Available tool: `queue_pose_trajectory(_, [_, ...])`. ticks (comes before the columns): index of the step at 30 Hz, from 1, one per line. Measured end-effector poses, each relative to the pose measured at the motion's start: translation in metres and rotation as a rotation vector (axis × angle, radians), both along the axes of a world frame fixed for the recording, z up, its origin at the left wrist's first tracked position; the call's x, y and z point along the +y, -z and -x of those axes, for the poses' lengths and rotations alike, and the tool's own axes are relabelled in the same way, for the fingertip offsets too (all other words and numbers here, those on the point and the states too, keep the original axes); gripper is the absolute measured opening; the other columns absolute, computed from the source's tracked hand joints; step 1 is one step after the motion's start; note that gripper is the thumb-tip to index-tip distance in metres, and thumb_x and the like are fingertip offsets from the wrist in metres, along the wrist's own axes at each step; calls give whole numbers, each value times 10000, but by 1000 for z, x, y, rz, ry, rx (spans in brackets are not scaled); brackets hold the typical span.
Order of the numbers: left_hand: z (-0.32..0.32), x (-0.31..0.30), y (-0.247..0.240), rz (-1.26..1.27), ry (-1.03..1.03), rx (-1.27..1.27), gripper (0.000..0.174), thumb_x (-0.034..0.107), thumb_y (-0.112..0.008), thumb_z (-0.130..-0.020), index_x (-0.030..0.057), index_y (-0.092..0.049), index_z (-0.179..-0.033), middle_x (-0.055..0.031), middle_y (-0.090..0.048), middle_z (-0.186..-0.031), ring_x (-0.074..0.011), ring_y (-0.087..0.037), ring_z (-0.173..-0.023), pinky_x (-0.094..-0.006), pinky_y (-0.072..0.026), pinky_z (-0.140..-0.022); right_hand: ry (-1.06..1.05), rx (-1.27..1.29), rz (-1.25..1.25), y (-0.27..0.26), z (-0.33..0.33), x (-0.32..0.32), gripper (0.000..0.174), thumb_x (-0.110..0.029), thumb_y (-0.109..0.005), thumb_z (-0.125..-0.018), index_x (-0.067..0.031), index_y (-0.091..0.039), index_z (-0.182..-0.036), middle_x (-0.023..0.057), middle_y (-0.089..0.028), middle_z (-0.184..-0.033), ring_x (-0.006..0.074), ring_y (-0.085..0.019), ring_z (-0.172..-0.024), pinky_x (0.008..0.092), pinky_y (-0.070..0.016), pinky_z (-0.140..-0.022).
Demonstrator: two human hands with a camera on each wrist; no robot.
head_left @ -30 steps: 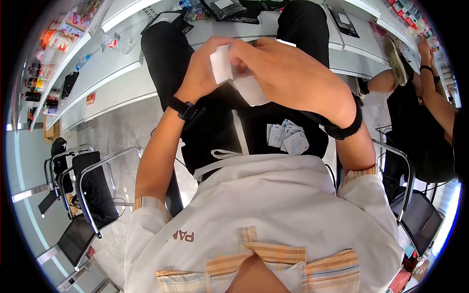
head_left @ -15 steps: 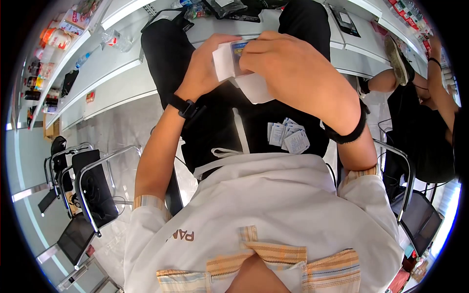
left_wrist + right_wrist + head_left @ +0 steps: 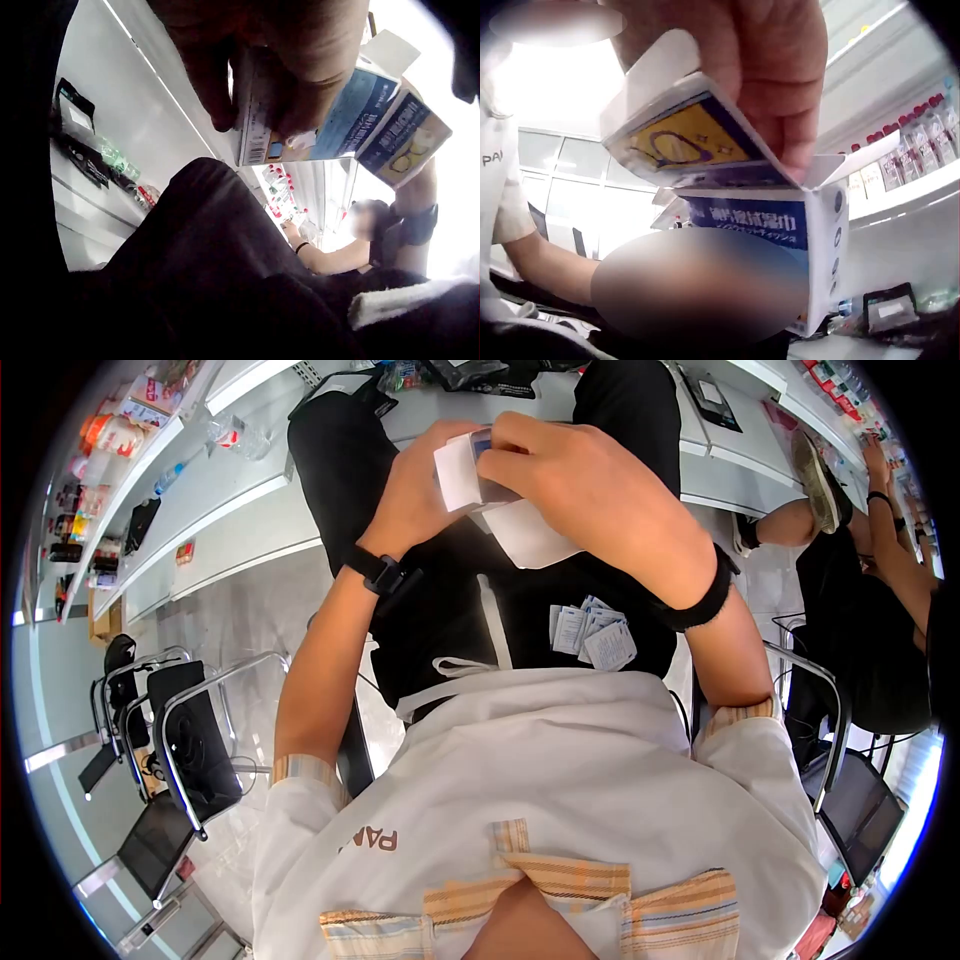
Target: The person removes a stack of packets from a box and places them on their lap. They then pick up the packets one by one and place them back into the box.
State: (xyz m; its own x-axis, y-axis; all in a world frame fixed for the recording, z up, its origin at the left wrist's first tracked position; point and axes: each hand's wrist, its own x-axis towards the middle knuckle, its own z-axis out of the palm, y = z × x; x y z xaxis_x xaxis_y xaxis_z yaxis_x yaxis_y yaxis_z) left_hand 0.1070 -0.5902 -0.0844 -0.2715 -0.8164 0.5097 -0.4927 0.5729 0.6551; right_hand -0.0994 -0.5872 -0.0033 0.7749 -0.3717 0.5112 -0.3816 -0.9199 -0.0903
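Observation:
A small blue and white carton (image 3: 337, 124) is gripped by the left hand (image 3: 412, 495), whose thumb and fingers wrap its sides in the left wrist view. Its printed lid (image 3: 686, 142) is folded back, and a white side flap (image 3: 458, 473) stands out. The right hand (image 3: 590, 485) is at the carton's mouth with bent fingers; in the right wrist view its fingertips go down behind the lid and are hidden, so whether they pinch anything cannot be told. Several small printed sachets (image 3: 608, 642) lie in an overlapping pile on the dark trousers.
White shelves (image 3: 240, 500) with bottles and packets curve round the front and left. Black packages (image 3: 480, 375) lie on the shelf ahead. Metal-framed chairs (image 3: 190, 730) stand at the left. Another person (image 3: 860, 610) in black sits at the right.
Both hands and the carton have risen slightly in the head view. The right hand's fingers have shifted at the carton's mouth. The sachets lie almost as before.

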Motion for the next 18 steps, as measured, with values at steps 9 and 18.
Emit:
queue_pose_trajectory(9, [-1, -9, 6, 19, 50, 66, 588, 95, -805, -660, 74, -552, -1191, -95, -636, -1111, -255, -632, -992, -323, -497, -867, 140, 9, 24, 1, 2, -4, 157, -42, -603, -750, -10, -609, -904, 118, -609, -833, 314, -621, -762, 371, -510, -648])
queue_pose_trajectory(18, [0, -9, 5, 58, 31, 18, 590, 103, -793, -644, 68, -554, -1182, -98, -625, -1106, -296, -616, -981, -328, -495, -858, 228, 69, 119, -2, 5, -3, 153, -54, -636, -709, -48, -660, -860, 81, -630, -808, 275, -637, -764, 367, -520, -635])
